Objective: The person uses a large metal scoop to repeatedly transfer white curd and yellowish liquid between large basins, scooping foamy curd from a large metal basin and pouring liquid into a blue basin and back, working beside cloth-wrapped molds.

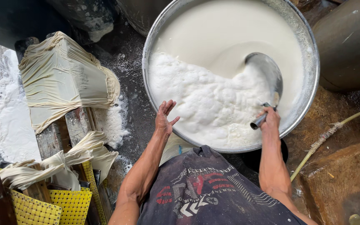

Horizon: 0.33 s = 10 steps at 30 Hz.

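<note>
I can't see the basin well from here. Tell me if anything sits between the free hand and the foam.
Nothing visible does. The left hand hovers open at the basin rim, bare foam right beyond its fingers. The ladle, held by the right hand, sits off to the other side.

basin (309, 50) top cut off

A cloth-wrapped block (65, 79) rests on wet wooden planks (69, 129) at left. Twisted cream cloths (59, 160) lie over yellow perforated trays (55, 206). White foam residue (11, 112) covers the far-left surface. A thin hose (334, 133) crosses the right side.
</note>
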Motion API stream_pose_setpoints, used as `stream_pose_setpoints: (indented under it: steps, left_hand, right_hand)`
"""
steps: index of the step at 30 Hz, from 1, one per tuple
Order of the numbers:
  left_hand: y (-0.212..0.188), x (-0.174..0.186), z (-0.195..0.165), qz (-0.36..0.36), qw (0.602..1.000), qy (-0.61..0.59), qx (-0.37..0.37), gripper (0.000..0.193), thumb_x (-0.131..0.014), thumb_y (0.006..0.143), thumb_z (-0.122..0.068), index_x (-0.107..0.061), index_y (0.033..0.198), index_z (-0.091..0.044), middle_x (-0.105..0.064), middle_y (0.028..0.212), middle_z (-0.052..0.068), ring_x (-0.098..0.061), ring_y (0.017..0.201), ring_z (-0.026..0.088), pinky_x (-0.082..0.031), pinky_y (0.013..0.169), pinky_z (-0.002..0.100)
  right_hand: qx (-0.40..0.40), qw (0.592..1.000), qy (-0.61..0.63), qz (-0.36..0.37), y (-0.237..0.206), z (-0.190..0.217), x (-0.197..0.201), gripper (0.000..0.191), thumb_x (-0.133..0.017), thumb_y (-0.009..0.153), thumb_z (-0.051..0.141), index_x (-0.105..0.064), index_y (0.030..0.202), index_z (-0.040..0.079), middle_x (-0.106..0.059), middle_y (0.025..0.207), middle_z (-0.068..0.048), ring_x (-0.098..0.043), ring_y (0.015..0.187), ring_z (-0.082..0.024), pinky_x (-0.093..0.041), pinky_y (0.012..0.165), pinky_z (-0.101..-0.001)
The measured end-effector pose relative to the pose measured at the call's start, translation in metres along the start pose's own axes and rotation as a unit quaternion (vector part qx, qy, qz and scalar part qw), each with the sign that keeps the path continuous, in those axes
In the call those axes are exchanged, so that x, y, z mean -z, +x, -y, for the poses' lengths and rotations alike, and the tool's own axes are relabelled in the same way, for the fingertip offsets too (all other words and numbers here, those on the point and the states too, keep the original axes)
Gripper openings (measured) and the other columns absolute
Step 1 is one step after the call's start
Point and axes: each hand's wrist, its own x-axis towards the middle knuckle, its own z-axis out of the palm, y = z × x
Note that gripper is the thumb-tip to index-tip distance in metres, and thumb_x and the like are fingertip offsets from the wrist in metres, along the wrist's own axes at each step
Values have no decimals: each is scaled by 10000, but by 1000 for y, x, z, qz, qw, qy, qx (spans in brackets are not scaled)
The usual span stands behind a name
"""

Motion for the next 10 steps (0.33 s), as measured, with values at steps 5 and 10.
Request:
stream_pose_setpoints:
  steps: [5,10]
  left_hand:
    - [6,-10,20,-26,991,128,11,715,-576,846,-593,-588,1402,-144,-610,1472,65,-376,1451,225,-373,1109,612]
    - [11,-25,25,-83,977,195,32,713,-663,811,-562,-648,1403,-165,-365,1638,88,124,1563,300,-396,1160,582]
  right_hand:
    - [-50,990,63,119,42,-12,-79,205,-625,827,-17,-506,993,-3,-536,676,-96,-563,534,-242,-519,490,-398]
    - [-69,982,24,177,73,-15,-167,179,-646,836,-12,-544,982,-1,-557,689,-101,-566,538,-234,-502,473,-397]
